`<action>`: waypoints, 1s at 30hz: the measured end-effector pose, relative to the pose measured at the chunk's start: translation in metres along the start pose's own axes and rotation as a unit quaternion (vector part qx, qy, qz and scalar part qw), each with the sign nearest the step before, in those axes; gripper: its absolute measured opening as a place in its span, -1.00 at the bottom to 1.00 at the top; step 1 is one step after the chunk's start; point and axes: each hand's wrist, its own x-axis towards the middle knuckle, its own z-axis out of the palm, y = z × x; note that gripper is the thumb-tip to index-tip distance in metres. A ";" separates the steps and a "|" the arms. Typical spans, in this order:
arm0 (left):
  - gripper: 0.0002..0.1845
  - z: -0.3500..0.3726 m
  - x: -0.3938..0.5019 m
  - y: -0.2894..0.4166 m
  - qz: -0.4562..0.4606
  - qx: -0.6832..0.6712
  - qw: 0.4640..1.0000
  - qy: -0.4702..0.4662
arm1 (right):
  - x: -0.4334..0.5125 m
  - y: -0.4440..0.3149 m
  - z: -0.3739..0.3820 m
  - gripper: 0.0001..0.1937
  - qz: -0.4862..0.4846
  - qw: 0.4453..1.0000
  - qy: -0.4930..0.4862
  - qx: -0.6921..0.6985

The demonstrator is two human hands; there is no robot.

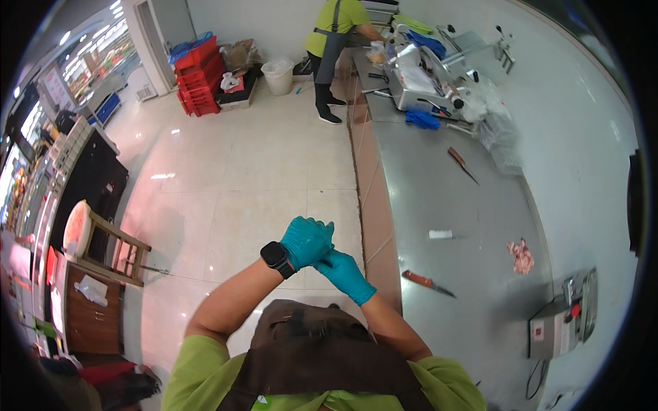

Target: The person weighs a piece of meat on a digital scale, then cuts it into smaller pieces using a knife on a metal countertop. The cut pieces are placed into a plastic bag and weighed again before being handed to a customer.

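Note:
My left hand [308, 239], in a teal disposable glove with a black watch at the wrist, is held in front of my brown apron [313, 349]. Its fingers are curled. Against its underside rests my right hand [349, 280], gloved alike, its thumb touching the left glove and its fingertips hidden. Whether either hand holds anything is not visible. To the right, a steel worktop [426, 195] carries a knife with an orange-brown handle [427, 283], a white-handled knife [441, 235], a wooden-handled knife [462, 165] and a small heap of raw meat scraps [521, 256].
A compact steel machine [552, 331] stands at the worktop's near right, a meat slicer [421, 82] at its far end. A co-worker [329, 46] works there. Red crates [199, 77] and a white bin [278, 76] stand behind; a wooden stool [105, 239] is at left.

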 end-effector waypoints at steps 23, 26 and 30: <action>-0.77 -0.043 0.270 -0.286 0.094 0.076 0.976 -0.182 | 0.322 0.081 -0.115 -0.87 0.106 0.992 0.060 0.042; -0.89 -0.036 0.279 -0.312 0.087 0.052 0.988 -0.112 | 0.359 0.095 -0.111 -0.85 0.119 0.991 0.056 0.025; -0.90 -0.023 0.287 -0.346 0.093 0.020 0.991 -0.094 | 0.398 0.090 -0.100 -0.80 0.144 0.986 0.055 0.061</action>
